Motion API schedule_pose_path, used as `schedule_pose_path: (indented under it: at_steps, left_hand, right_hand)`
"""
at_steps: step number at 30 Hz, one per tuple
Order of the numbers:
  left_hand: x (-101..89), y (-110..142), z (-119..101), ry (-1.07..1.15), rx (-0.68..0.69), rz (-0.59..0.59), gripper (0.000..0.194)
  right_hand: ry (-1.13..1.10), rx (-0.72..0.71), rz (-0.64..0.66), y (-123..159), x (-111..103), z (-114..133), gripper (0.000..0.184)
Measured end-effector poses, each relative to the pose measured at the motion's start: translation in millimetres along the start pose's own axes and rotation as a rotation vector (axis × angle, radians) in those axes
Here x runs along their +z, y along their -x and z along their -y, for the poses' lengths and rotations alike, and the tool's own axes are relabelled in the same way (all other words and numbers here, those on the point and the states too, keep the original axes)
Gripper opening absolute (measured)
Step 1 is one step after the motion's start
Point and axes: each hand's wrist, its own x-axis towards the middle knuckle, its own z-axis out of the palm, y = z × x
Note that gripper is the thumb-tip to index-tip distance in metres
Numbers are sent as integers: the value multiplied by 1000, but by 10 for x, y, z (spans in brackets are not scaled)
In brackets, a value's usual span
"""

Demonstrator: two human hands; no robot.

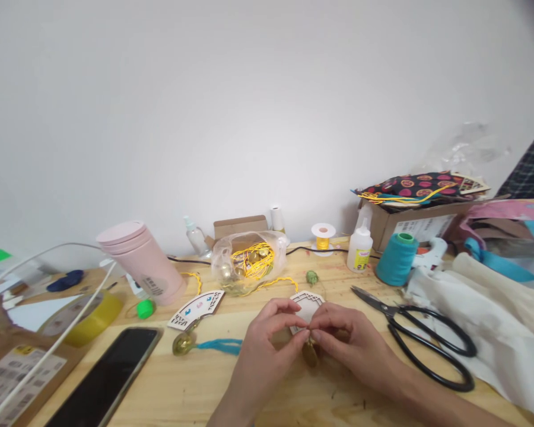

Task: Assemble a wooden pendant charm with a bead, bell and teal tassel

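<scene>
My left hand (273, 338) and my right hand (349, 338) meet fingertip to fingertip, both closed in a pinch. Between them is a thin cord, mostly hidden by the fingers, at the top of a small brass bell (310, 354) that hangs just below. Right behind the fingertips lies a pale wooden pendant plate (306, 303) with lattice cut-outs and a yellow braided cord (280, 281). Left of my hands rests a fan-shaped wooden pendant (196, 309) with a brass bell (183, 344) and a teal tassel (220, 346).
Black-handled scissors (431, 335) lie right, near white cloth (471, 332). Behind stand a glue bottle (360, 249), a teal thread cone (397, 259), a yellow thread spool (323, 240) and a plastic bag of bells (222, 264). A phone (109, 376), pink tumbler (142, 261) and tape roll (93, 317) are left.
</scene>
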Motion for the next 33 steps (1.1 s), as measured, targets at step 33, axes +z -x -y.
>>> schedule_pose_path:
  at_steps: [33]
  left_hand:
    - [31,-9,-1,-53,-43,36,9]
  right_hand:
    - [209,55,-47,26,26,-37,14]
